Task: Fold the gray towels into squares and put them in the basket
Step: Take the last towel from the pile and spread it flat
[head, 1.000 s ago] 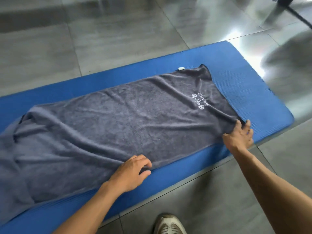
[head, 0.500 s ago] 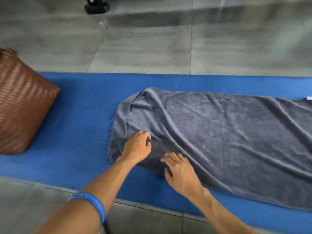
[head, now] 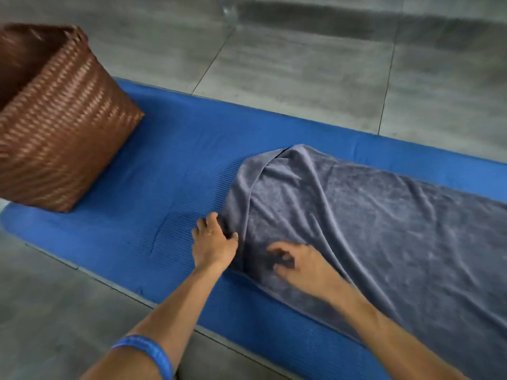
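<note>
Gray towel point(head: 370, 229) spread lengthwise on a blue mat point(head: 178, 165), its short end bunched and partly doubled over. Left hand point(head: 214, 242) pinches the near corner of that end, fingers curled into the cloth. Right hand point(head: 304, 266), just to the right of the left, hovers on or barely above the towel's near edge with fingers loosely curled; blur hides whether it holds any cloth. Woven basket point(head: 60, 127) stands well beyond and to the left of the left hand, on the same mat. Step judged: straightening the crumpled end before the first fold. Next move calls for both corners of this end gripped and the doubled flap pulled flat.
</note>
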